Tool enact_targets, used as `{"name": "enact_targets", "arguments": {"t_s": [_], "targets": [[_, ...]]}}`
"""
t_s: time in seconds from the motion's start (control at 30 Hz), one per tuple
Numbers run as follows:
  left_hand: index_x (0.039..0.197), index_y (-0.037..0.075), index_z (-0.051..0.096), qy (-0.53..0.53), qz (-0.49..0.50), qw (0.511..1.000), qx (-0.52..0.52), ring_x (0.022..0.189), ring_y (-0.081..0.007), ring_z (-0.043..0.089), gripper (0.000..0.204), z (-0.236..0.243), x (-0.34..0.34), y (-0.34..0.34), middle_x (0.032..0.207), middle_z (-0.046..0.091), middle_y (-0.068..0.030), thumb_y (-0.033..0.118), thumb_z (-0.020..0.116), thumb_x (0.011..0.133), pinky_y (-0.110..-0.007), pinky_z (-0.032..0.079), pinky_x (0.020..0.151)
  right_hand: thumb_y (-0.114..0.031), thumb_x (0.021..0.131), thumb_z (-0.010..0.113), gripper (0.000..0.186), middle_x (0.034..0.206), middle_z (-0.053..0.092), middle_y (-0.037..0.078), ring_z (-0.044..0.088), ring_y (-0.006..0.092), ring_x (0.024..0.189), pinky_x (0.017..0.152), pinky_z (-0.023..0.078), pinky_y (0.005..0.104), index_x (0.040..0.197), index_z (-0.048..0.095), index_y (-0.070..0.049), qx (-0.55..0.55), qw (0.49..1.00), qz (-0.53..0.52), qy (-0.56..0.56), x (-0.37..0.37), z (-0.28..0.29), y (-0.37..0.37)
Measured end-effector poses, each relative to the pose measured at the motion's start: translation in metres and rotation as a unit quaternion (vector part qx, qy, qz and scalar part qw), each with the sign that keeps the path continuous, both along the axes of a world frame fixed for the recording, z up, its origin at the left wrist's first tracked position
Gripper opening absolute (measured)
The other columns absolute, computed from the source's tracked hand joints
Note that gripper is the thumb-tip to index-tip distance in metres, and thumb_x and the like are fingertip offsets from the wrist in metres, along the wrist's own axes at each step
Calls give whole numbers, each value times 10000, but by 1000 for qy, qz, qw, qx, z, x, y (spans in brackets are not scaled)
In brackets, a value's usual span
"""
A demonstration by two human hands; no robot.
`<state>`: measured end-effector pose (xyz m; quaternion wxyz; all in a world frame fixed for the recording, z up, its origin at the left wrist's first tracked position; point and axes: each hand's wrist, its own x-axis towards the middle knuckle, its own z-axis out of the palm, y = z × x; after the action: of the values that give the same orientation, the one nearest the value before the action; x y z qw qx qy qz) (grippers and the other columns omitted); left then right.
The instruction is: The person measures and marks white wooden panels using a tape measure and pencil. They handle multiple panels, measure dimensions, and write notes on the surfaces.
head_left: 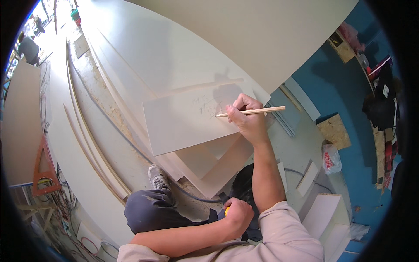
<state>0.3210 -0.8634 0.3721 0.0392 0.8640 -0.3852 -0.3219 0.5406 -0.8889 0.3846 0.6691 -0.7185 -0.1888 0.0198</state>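
My right hand (247, 114) grips a wooden carpenter's pencil (273, 109), its tip down on a pale board (174, 126). Faint pencil marks (205, 103) run across the board beside the tip. The board lies over other pale panels (235, 161), and its near edge juts out above them. Close to my lap, my left hand (238, 214) is closed around a yellow object, probably a tape measure (227, 211). Most of that object is hidden by the fingers.
Long strips (83, 144) lie along the left, near a cable (144, 155) on the floor. An orange triangular tool (45, 170) and tangled hoses are farther left. To the right are a plastic bag (331, 158), wood offcuts (334, 131) and a white box-like piece (325, 209). A person (29, 48) is far left.
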Motion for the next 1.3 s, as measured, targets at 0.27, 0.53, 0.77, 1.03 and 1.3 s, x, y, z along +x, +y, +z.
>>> {"name": "enact_targets", "arguments": {"t_s": [0.27, 0.53, 0.77, 1.03, 1.3], "targets": [[899, 67, 741, -3, 1, 1000, -5, 838, -258, 701, 152, -3, -5, 0, 905, 719, -85, 119, 650, 790, -458, 516, 619, -29, 871, 636, 285, 596, 505, -14, 434, 45, 564, 534, 365, 231, 653, 459, -77, 7, 1000, 6, 20, 1, 2, -8], [901, 71, 743, 1, -6, 1000, -4, 819, -262, 698, 152, 5, -1, 3, 901, 721, -88, 117, 650, 790, -469, 507, 595, -81, 905, 686, 283, 623, 534, -2, 471, 47, 571, 565, 410, 220, 702, 489, -72, 61, 998, -33, 9, 9, 3, -6], [899, 61, 742, -5, 6, 1000, -3, 771, -264, 696, 154, 1, -4, 0, 885, 719, -91, 117, 658, 783, -480, 505, 576, -120, 918, 723, 281, 648, 597, 3, 531, 34, 605, 563, 424, 197, 729, 523, -65, 31, 999, -26, 20, 32, -2, 18], [911, 57, 744, 13, 6, 1000, -5, 784, -284, 694, 158, 2, 0, 8, 889, 718, -100, 122, 666, 790, -486, 510, 580, -96, 905, 711, 278, 635, 591, 9, 508, 33, 575, 527, 413, 202, 717, 509, -63, 1, 998, -60, -9, 29, -2, 21], [915, 63, 750, 34, 4, 999, -3, 822, -291, 692, 163, 7, 2, 7, 910, 720, -107, 124, 667, 789, -504, 517, 598, -81, 908, 687, 268, 638, 584, 11, 505, 46, 568, 545, 424, 194, 707, 510, -79, 97, 990, -78, 61, 29, 3, 15]]}}
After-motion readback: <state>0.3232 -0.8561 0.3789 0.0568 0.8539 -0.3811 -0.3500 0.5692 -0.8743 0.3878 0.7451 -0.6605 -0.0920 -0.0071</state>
